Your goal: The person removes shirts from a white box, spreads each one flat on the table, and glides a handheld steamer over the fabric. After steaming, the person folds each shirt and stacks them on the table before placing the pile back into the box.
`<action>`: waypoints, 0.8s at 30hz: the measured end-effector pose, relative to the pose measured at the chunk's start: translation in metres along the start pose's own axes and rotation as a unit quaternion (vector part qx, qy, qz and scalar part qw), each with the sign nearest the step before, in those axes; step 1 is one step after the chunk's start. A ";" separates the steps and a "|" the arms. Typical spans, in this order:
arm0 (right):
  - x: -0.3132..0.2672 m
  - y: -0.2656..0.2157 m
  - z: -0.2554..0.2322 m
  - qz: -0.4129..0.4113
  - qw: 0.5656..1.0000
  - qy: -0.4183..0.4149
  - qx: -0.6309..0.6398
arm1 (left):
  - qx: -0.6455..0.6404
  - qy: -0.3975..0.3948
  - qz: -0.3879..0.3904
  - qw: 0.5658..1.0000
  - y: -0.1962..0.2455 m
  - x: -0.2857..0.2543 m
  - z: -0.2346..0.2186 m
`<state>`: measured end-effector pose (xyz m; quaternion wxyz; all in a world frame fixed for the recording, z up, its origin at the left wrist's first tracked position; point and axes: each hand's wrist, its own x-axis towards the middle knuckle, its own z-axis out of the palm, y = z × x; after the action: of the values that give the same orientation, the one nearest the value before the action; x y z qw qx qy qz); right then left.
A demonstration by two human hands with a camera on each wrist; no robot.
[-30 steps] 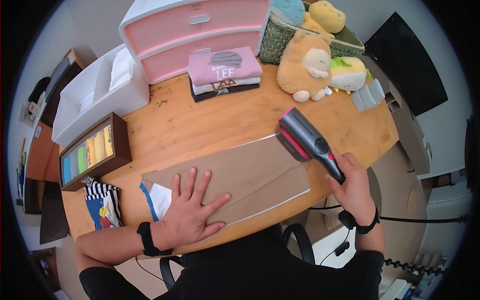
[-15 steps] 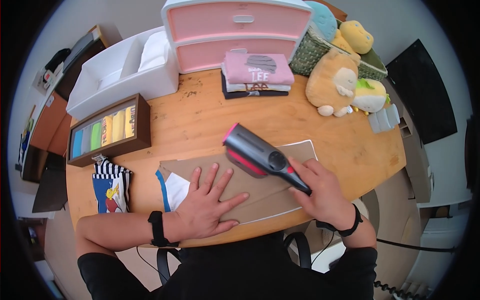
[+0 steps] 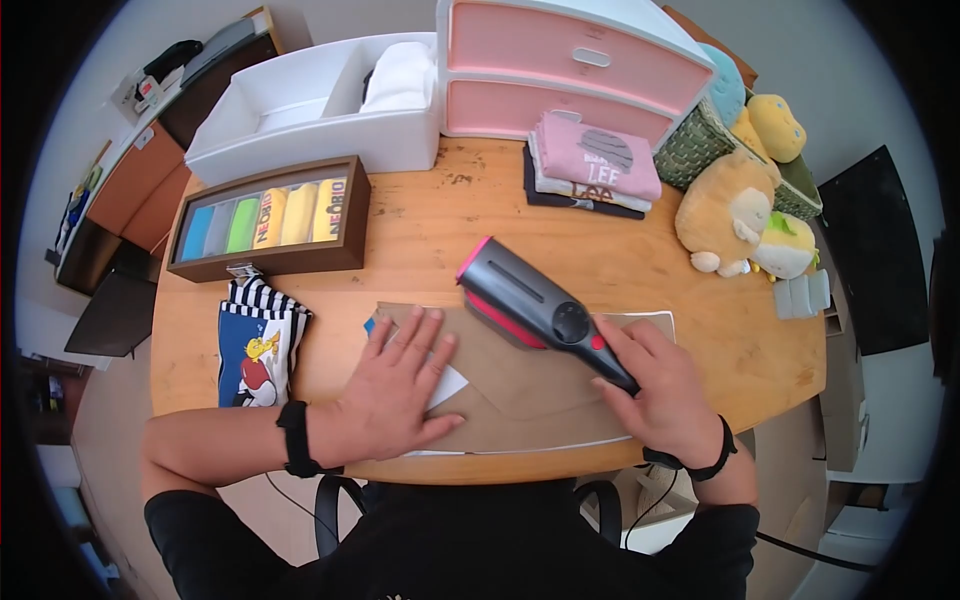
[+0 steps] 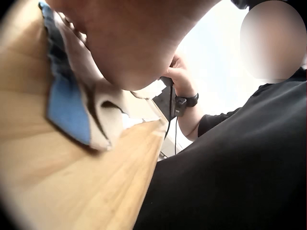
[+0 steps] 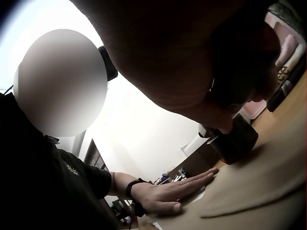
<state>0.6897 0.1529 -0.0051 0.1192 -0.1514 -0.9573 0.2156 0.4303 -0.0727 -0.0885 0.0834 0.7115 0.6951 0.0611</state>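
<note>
A tan folded garment with a white edge and a bit of blue trim lies along the front of the wooden table. My left hand rests on its left end with straight fingers, covering most of the blue trim. In the left wrist view that blue-edged end looks loose and creased. My right hand grips the handle of a grey and pink handheld garment steamer. The steamer's head points left and overlaps the garment's far edge in the head view; the right wrist view shows it dark, low over the cloth.
Left of the garment lies a folded striped-and-blue garment. Behind it stand a brown box of rolled clothes and a white divided bin. Folded shirts, pink drawers and plush toys line the back and right.
My right hand has carried the steamer leftward from the garment's right end over its middle. My left hand has slid to the left end, over the blue trim. The head view has turned left.
</note>
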 end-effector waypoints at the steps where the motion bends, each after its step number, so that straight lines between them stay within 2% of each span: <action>1: 0.006 -0.001 0.004 -0.015 1.000 -0.011 0.005 | 0.012 -0.003 -0.014 1.000 -0.007 -0.006 -0.002; 4: 0.020 -0.006 0.021 -0.023 0.999 -0.042 0.009 | 0.052 -0.011 -0.048 0.997 -0.026 -0.022 -0.004; 7: 0.032 -0.012 0.029 -0.026 0.999 -0.038 -0.002 | 0.048 0.001 -0.046 0.998 -0.033 -0.028 -0.005; 11: 0.033 -0.024 0.032 -0.040 0.999 -0.029 -0.018 | 0.056 0.006 -0.053 0.997 -0.035 -0.031 -0.007; 14: 0.034 -0.038 0.034 -0.036 0.997 -0.070 -0.020 | 0.061 0.004 -0.058 0.996 -0.034 -0.034 -0.010; 24: 0.056 -0.046 0.061 -0.052 0.997 -0.051 -0.002 | 0.097 0.005 -0.080 0.992 -0.030 -0.043 -0.014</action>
<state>0.6092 0.1089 -0.0288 0.0812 -0.0910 -0.9691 0.2145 0.3966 -0.1149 -0.0801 0.0147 0.6582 0.7526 -0.0102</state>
